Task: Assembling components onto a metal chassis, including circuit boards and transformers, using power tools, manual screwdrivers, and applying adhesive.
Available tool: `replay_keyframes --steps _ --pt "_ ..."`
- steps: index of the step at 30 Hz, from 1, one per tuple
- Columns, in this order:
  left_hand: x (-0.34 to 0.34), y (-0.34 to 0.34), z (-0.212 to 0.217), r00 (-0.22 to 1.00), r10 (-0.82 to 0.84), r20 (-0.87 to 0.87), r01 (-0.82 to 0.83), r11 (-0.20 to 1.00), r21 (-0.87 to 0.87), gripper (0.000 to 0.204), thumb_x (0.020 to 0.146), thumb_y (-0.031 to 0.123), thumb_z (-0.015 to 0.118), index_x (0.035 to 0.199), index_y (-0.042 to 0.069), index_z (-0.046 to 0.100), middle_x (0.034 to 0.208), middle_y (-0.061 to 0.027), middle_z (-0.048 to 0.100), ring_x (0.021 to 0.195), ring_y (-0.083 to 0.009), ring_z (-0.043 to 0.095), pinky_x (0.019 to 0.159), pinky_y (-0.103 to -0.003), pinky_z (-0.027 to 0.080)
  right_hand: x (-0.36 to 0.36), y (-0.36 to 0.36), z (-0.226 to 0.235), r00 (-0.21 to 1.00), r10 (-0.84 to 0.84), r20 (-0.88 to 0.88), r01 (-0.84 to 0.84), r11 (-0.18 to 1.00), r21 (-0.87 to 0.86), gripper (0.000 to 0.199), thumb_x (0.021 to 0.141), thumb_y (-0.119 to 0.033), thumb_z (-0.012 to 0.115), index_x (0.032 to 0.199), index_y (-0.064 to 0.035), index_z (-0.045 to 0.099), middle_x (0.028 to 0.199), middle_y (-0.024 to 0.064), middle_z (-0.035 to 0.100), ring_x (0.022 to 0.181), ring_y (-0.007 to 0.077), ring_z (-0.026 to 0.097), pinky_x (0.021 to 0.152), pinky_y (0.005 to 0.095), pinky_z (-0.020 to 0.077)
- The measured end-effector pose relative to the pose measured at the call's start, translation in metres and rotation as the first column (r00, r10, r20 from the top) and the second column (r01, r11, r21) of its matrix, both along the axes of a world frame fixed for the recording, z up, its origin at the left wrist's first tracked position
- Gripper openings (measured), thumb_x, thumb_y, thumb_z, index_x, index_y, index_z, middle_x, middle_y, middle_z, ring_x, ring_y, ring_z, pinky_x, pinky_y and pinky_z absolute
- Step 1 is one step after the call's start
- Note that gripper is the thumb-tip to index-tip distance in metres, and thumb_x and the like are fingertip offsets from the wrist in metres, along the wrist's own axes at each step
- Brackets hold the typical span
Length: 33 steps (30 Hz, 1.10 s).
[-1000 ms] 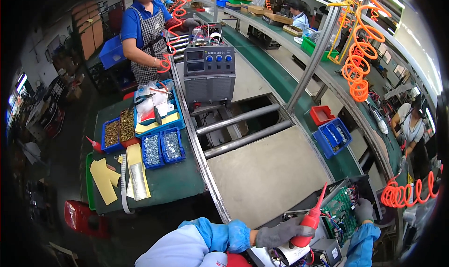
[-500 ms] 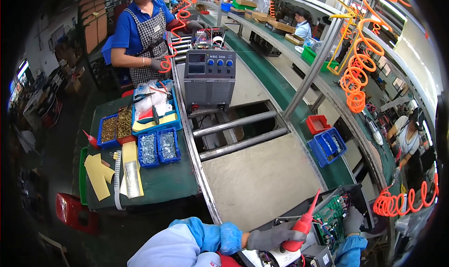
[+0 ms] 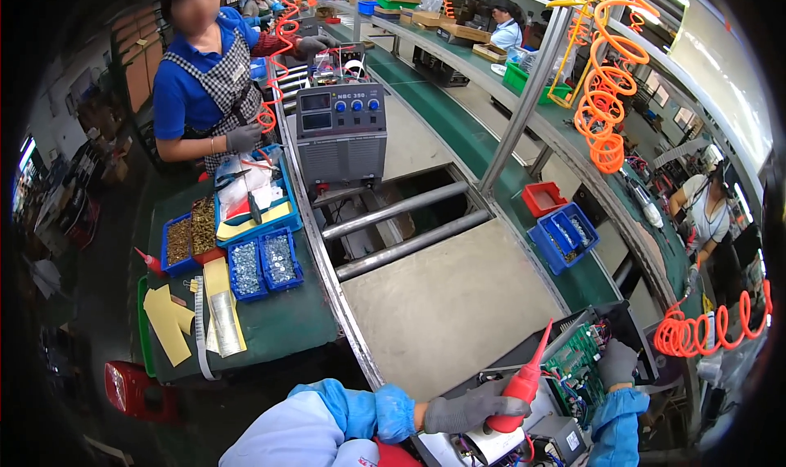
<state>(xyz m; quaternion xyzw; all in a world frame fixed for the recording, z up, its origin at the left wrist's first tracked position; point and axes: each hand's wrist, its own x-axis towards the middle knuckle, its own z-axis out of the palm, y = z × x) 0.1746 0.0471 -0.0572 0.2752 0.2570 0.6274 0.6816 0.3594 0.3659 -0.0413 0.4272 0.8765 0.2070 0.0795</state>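
leaning lower now, a co-worker (image 3: 205, 94) in a blue shirt and checked apron has brought one grey-gloved hand down nearer the blue tray (image 3: 282, 221) than half a second ago, and the whole view has shifted a little; the wearer's own two hands keep nearly the same places over the open unit (image 3: 634, 332).

the left hand (image 3: 475, 411), in a grey glove, has its fingers wrapped around a red squeeze bottle (image 3: 521, 385), whose long tapered nozzle slants up and to the right. the bottle is above the near part of the unit, just left of a green circuit board (image 3: 577, 356). the right hand (image 3: 618, 364), also gloved, is at the board's right side, its fingers bent down among the parts; whether they grip anything i cannot tell.

beyond the unit, past a pale flat panel (image 3: 450, 295) and two metal rollers (image 3: 401, 258), stands a grey machine (image 3: 344, 160) with three blue knobs. to the left, a green bench (image 3: 286, 328) bears the tray, with a plastic bag and pliers in it, two small blue bins (image 3: 250, 293) of silvery hardware, and yellow card pieces (image 3: 168, 328). a red bin (image 3: 543, 198) sits on the right.
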Motion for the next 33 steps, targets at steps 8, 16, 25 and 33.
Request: replay_keyframes --steps 8,16,25,33 --pt "-0.002 -0.013 0.003 0.999 0.021 -0.038 -0.020 1.000 0.018 0.041 0.088 0.043 0.061 0.108 0.009 0.050 0.091 -0.0008 0.051 0.082 -0.0097 0.047 0.076 -0.026 0.041 0.027 0.005 -0.021 0.999 0.016 -0.051 -0.013 0.999 0.044 0.011 0.081 -0.017 0.063 0.085 -0.0069 0.061 0.079 0.0171 0.066 0.078 0.0371 0.067 0.066 0.0500 0.0518" --pt "0.004 0.001 -0.002 0.997 0.043 -0.057 -0.042 0.999 0.017 0.029 0.084 0.031 0.063 0.098 0.009 0.049 0.078 0.0015 0.049 0.068 -0.0088 0.046 0.060 -0.028 0.038 0.051 0.023 -0.010 0.978 0.106 -0.181 -0.118 0.991 -0.057 0.031 0.084 -0.024 0.064 0.114 -0.0131 0.065 0.097 0.0157 0.067 0.090 0.0369 0.064 0.077 0.0503 0.0508" --pt "-0.010 0.001 0.010 0.998 -0.012 -0.061 0.004 0.992 -0.129 0.067 0.075 0.040 0.069 0.124 0.000 0.047 0.102 -0.0135 0.062 0.097 -0.0254 0.064 0.087 -0.041 0.052 -0.021 -0.022 0.031 0.988 -0.096 0.124 0.112 0.985 -0.133 0.020 0.079 -0.018 0.062 0.091 -0.0081 0.074 0.088 0.0146 0.072 0.080 0.0332 0.071 0.068 0.0458 0.0564" --pt "-0.006 -0.010 0.015 0.999 -0.014 -0.042 0.006 0.984 -0.175 0.071 0.073 0.042 0.070 0.124 -0.001 0.046 0.104 -0.0149 0.063 0.098 -0.0274 0.064 0.089 -0.042 0.052 0.008 -0.028 0.016 0.986 -0.118 -0.120 0.110 0.991 -0.072 0.016 0.082 -0.020 0.059 0.084 -0.0094 0.070 0.086 0.0118 0.070 0.085 0.0320 0.070 0.071 0.0449 0.0541"
